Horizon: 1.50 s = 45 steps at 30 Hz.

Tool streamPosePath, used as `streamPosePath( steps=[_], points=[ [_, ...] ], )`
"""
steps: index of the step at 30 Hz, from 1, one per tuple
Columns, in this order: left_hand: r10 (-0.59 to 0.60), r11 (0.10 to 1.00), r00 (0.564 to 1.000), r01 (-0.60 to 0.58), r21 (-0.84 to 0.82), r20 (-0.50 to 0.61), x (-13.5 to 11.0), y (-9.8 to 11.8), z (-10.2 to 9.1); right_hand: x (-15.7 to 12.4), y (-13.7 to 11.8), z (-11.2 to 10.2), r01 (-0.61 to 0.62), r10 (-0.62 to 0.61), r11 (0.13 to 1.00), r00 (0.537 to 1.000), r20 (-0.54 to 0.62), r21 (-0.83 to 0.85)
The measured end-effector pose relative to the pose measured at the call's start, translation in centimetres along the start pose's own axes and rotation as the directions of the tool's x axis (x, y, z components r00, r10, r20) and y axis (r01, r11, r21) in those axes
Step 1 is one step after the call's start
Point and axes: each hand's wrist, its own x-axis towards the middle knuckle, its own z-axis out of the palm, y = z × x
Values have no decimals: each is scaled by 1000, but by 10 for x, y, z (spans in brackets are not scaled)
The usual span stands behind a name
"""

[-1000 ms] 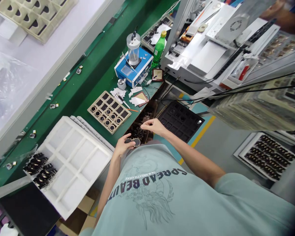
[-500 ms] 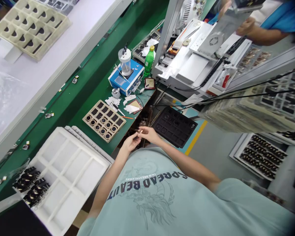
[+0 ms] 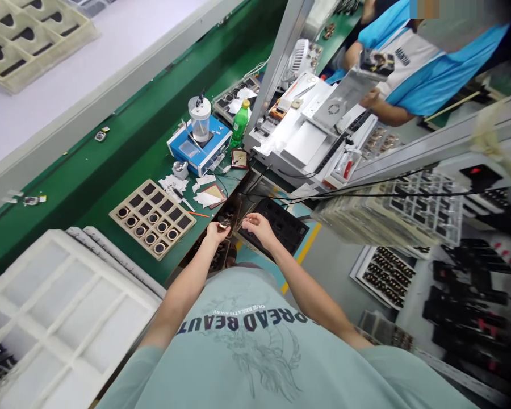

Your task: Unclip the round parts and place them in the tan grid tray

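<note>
My left hand (image 3: 217,232) is closed on a small dark round part (image 3: 223,223), held just off the front edge of the green bench (image 3: 111,165). My right hand (image 3: 256,225) is a few centimetres to its right, fingers pinched together near the same part; what it pinches is too small to name. Both hands hover over a dark tray of parts (image 3: 221,255) below the bench edge. A beige tray (image 3: 152,218) with several round rings in its pockets lies on the bench left of my left hand.
A black pocketed tray (image 3: 281,227) sits beside my right hand. A white foam tray (image 3: 63,318) fills the lower left. A blue box with a clear jar (image 3: 199,142), a green bottle (image 3: 239,122) and a white machine (image 3: 298,136) stand behind. Another person in blue (image 3: 413,62) works at the top right.
My hands have come together and moved away from me toward the bench edge. The view has swung right, bringing the other person into sight.
</note>
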Motion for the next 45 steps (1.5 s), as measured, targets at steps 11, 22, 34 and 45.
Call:
streamPosePath(
  steps=[11,22,34,45],
  points=[
    [670,535,649,-758,372,361,-93,-23,-54,-13,-34,39,-291,177,928,894,412,233],
    [562,759,791,-610,229,244,-136,6,-137,-53,-66,108,682,-382,647,677,629,-341],
    [375,866,926,-333,-374,43,-158,-16,-239,54,-72,245,320,-38,872,797,602,-370],
    [356,801,929,-250,-543,97,-168,-36,-281,117,-85,375,658,88,-28,752,654,-753]
  ],
)
